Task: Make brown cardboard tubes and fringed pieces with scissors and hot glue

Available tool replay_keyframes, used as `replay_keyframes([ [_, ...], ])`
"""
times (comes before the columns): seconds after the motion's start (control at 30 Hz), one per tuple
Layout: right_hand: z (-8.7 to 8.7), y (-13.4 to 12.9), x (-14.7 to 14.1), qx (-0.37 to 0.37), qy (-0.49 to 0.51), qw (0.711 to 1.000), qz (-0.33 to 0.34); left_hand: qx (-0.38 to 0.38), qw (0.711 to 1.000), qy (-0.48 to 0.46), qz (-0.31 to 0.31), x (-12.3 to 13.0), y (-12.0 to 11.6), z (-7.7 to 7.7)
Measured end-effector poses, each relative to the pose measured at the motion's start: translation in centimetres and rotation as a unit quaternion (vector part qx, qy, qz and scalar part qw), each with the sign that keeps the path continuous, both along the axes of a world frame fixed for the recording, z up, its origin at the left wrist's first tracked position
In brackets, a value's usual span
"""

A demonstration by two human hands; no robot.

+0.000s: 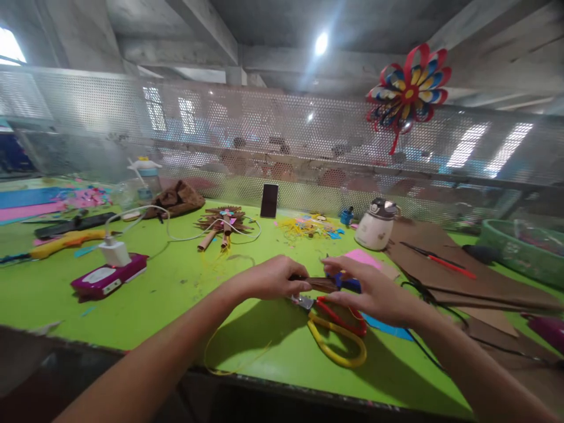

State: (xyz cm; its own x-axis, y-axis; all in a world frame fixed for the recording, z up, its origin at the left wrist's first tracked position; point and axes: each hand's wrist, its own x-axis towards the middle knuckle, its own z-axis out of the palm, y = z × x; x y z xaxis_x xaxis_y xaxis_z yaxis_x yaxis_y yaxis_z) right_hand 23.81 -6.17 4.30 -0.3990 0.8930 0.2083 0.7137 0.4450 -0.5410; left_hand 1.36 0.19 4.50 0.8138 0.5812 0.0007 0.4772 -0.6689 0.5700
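Observation:
Over the front of the table, my left hand (277,278) is closed, thumb and fingers pinching the left end of a small brown paper roll (322,284). Around the roll's right end is my right hand (372,288), its fingers and thumb apart, one above and one below; whether they touch it I cannot tell. A blue handle (350,285) shows behind that hand. Just beneath both hands lie scissors (337,341) with red and yellow handles, their blades partly hidden by my left hand. A thin yellow strand (211,370) curls at the table edge.
Behind my hands lie a fringed brown paper piece (224,220), a phone (269,201) and yellow scraps (308,226). To the left are a purple power strip (110,276) and yellow glue gun (70,242). A white jug (374,226) and brown sheets (423,258) lie right.

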Motion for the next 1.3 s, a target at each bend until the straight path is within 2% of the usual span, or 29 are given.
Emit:
replay_keyframes([
  [0.1, -0.7, 0.7, -1.5, -0.012, -0.028, 0.999, -0.007, -0.009, 1.000, -0.004, -0.003, 0.0, 0.2, -0.2],
  [0.23, -1.6, 1.1, -1.7, -0.004, -0.007, 1.000, 0.015, -0.014, 1.000, -0.010, 0.002, 0.1, 0.6, -0.9],
  [0.43, -4.0, 1.7, -1.2, 0.049, 0.047, 0.997, 0.019, -0.006, 1.000, -0.014, 0.011, 0.4, 0.5, -1.7],
  [0.6, -5.4, 1.9, -0.9, 0.102, 0.033, 0.993, 0.041, 0.006, 1.000, -0.014, 0.026, 0.2, 0.3, -2.5],
  [0.73, -5.5, 1.8, -0.8, 0.119, 0.030, 0.992, 0.034, 0.033, 0.999, -0.005, 0.027, 0.1, 0.3, -3.0],
  [1.0, -5.0, 1.0, -1.4, 0.076, -0.058, 0.995, 0.030, 0.064, 0.998, 0.019, 0.002, 0.1, 0.2, -3.2],
  [1.3, -4.3, 0.7, -1.5, 0.017, 0.019, 0.999, 0.022, 0.057, 0.998, -0.009, 0.009, -0.1, 0.5, -3.3],
])
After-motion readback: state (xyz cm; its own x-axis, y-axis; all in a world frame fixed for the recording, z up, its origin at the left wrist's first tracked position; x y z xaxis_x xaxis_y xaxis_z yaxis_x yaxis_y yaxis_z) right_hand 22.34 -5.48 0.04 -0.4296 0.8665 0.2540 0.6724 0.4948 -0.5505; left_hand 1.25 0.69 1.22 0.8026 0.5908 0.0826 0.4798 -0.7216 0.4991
